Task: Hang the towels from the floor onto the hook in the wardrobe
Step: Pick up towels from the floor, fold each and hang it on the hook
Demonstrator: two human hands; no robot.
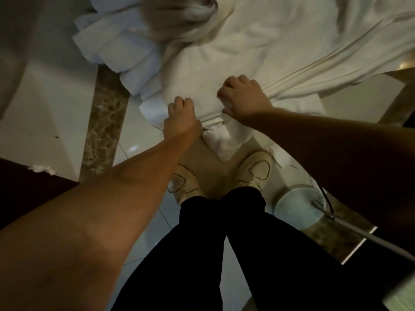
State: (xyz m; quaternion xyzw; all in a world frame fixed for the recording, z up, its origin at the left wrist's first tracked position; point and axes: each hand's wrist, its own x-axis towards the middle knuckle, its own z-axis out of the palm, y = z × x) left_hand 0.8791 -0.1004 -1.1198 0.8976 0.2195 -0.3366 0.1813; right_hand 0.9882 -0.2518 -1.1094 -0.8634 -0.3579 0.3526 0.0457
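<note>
A: How far along is this?

B: Barely starting, I'd judge. The left hand (182, 117) and right hand (243, 98) are both closing their grip on the near hem of a white towel (258, 63) that is lying spread on the tiled floor (45, 113).

A: Anything else down there?

B: More crumpled towels (125, 52) are sitting just beyond it. No wardrobe or hook is showing, so the hanging is all still ahead.
</note>
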